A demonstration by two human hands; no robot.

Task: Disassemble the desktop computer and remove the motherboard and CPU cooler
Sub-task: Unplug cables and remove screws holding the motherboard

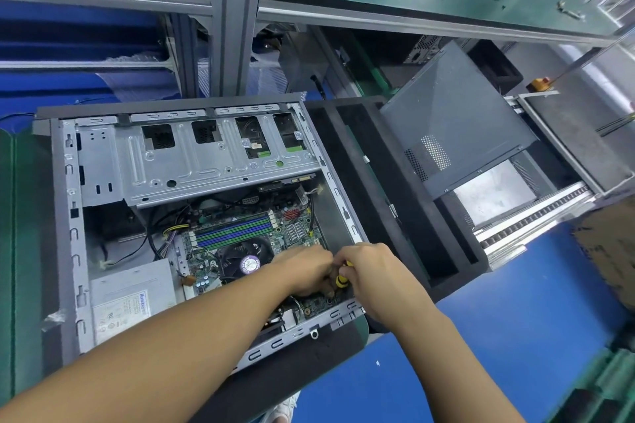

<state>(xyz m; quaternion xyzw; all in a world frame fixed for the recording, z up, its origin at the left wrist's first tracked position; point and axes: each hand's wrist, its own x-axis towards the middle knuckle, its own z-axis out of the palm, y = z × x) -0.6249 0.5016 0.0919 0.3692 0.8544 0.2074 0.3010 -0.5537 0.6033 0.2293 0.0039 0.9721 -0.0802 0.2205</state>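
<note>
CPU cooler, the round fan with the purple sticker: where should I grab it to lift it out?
Probably by its black outer frame, two opposite sides, coming straight down from above. The CPU cooler lies flat, facing up in the open case, with blades in the middle. An arm covers its near edge.

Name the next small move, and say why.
Probably turn the screwdriver to loosen a board screw: the right hand grips it at the motherboard corner, the left hand sits at its tip, and the board still lies in the case.

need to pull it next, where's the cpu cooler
Head view: CPU cooler sits mid-case, just left of the left hand, below the memory slots.
</note>
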